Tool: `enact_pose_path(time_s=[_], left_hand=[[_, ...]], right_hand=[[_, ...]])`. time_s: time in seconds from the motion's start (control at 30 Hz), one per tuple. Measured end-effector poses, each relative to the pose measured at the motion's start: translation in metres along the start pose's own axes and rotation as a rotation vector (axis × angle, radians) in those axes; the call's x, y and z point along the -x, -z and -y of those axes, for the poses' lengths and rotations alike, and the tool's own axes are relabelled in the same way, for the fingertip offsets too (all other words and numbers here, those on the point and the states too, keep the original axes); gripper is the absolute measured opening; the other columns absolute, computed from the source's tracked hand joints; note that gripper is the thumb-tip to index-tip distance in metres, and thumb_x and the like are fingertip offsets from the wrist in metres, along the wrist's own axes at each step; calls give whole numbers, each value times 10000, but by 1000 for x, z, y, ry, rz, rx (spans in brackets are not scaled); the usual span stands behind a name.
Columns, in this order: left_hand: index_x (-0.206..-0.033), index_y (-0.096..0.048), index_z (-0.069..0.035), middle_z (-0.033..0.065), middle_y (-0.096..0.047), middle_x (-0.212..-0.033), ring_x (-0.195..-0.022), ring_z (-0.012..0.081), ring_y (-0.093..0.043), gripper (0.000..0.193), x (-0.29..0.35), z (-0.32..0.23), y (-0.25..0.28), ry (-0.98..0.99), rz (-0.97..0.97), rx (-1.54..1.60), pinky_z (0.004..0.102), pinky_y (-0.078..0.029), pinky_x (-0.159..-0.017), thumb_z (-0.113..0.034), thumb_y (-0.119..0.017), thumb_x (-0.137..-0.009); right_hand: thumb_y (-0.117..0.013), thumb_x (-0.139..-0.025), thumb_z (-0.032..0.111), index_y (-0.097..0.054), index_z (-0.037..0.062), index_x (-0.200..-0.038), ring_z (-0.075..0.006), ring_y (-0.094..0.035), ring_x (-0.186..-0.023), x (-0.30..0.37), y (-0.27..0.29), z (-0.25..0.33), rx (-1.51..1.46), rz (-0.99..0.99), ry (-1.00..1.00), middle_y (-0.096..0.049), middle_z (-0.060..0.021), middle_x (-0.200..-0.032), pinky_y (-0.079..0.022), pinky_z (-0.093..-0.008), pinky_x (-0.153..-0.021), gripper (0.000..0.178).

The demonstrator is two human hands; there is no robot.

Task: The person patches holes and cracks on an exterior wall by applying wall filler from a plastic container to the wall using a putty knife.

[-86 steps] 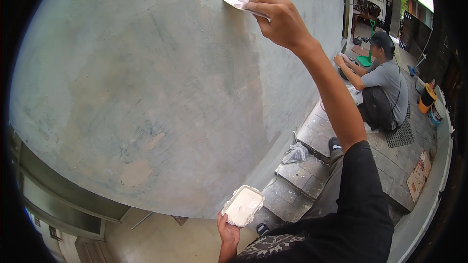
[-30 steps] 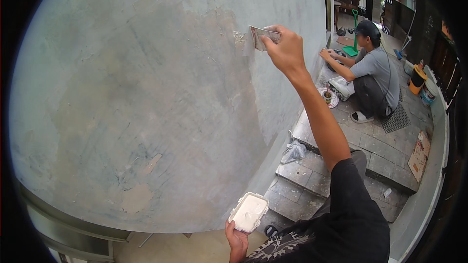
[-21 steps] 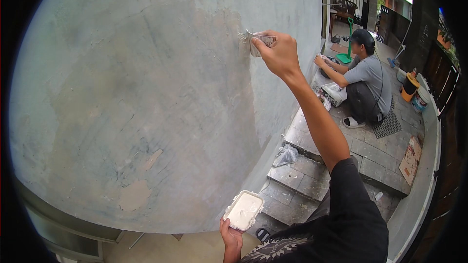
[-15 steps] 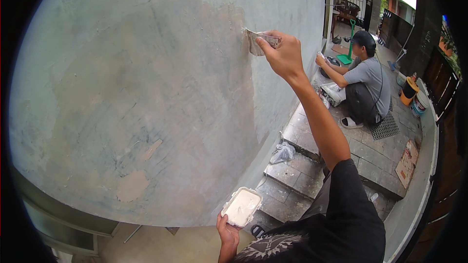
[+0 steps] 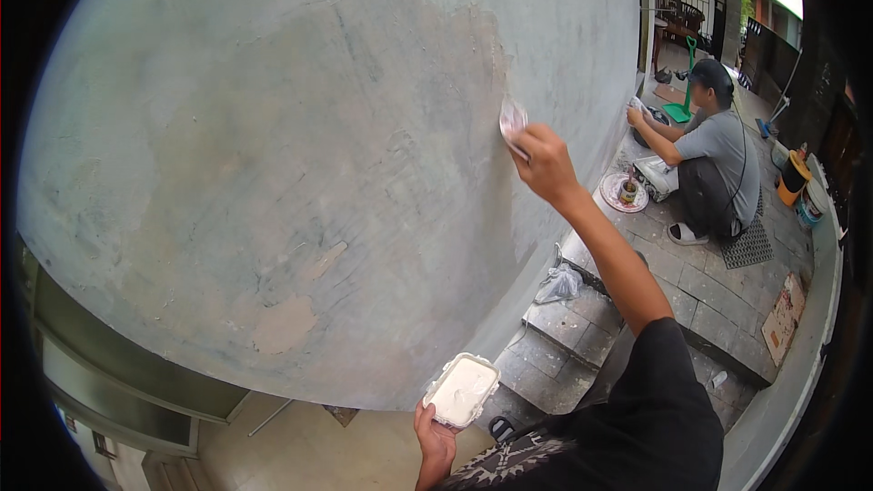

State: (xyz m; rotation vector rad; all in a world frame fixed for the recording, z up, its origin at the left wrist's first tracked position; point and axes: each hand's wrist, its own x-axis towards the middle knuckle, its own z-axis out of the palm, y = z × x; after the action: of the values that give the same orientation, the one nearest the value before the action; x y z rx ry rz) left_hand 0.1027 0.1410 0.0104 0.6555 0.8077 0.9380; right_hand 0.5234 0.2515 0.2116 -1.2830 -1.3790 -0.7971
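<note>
My right hand [image 5: 547,166] is closed around a thin putty scraper [image 5: 514,118] smeared with pale filler. The blade lies against the grey wall [image 5: 227,155], along the right edge of a darker, brownish patch. Low in front of me, my left hand [image 5: 436,436] grips a shallow rectangular plastic tub [image 5: 494,378] from its left side. Cream-coloured putty [image 5: 462,388] fills the tub, and its rim is smeared with the same stuff. Small light patches [image 5: 285,325] of filler show lower on the wall.
Paint-spotted steps [image 5: 556,338] drop away at right, with a plastic bag [image 5: 558,284] on them. A co-worker [image 5: 714,150] squats on the landing beside a plate [image 5: 611,200] bearing a small can. Buckets [image 5: 793,177] and a stained board [image 5: 784,319] sit along the right-hand low wall.
My right hand has moved down along the wall, and the scraper has turned more upright. My left hand still holds the tub. The whole view has shifted slightly.
</note>
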Motion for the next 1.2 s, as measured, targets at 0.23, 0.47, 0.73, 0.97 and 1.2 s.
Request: enact_pose_path(time_s=[0.23,0.47,0.73,0.97,1.2], left_hand=[[-1347,-420,-51,161,-542,-1295,-1143,342,-600,498,-3,-4,2,6,14,10,542,-588,-793,-254,-525,-905],[-1341,-421,-49,161,-543,-1297,-1184,329,-576,490,7,-5,0,-23,38,24,525,-568,-853,-261,-521,-911],[-1398,-373,-60,162,-494,-1391,-1259,350,-526,543,18,-9,8,-19,30,-10,564,-499,-962,-314,-491,-933],[-1400,-371,-64,164,-498,-1386,-1253,353,-531,551,6,-14,7,25,71,-80,552,-514,-946,-313,-499,-925],[-1349,-399,-33,172,-523,-1331,-1195,334,-572,501,13,-9,-7,-31,21,-2,526,-563,-869,-264,-492,-914]], right_hand=[[-691,-824,42,-708,21,-895,-328,-606,-701,52,39,-25,30,60,-245,-632,-132,-766,-478,-390,-629,76],[-731,-825,45,-748,85,-1018,-220,-698,-826,-106,59,-20,-147,-281,112,-726,-94,-965,-551,-282,-726,198],[-645,-707,-131,-739,89,-1066,-262,-691,-988,-15,16,-33,-213,16,-69,-715,-124,-1074,-549,-314,-868,432],[-629,-706,-107,-757,106,-991,-292,-679,-869,87,32,-56,-204,298,-259,-721,-116,-954,-543,-352,-772,378],[-713,-764,-44,-767,89,-988,-231,-682,-902,-99,75,-31,18,-252,212,-738,-80,-984,-542,-305,-774,266]])
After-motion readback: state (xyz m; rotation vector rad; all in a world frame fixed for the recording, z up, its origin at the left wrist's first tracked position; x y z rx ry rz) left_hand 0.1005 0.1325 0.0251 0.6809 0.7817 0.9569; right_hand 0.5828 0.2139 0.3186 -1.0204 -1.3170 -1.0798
